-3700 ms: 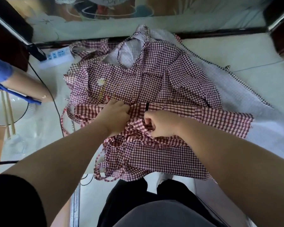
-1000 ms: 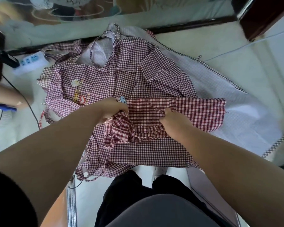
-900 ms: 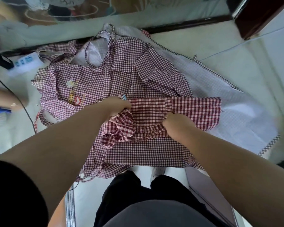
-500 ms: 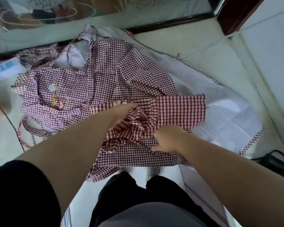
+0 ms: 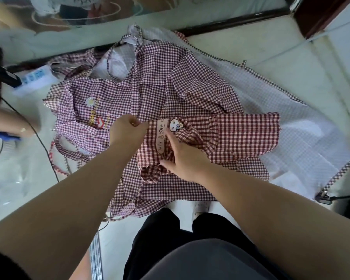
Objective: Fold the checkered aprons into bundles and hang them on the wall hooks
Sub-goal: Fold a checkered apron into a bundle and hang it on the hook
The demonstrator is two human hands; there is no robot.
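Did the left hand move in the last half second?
Yes. Pinching the apron, the left hand went left, toward the daisy print.

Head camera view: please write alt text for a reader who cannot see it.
Seen from above, a person's left hand pinches the edge of a dark red checkered apron while the right hand presses its bunched middle. It lies on a pile of lighter checkered aprons on a pale tabletop.

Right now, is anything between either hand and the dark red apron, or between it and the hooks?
Nothing. The left hand pinches the dark red apron at its top edge; the right hand presses on its bunched middle. Hooks are not in view, so that path is unknown.
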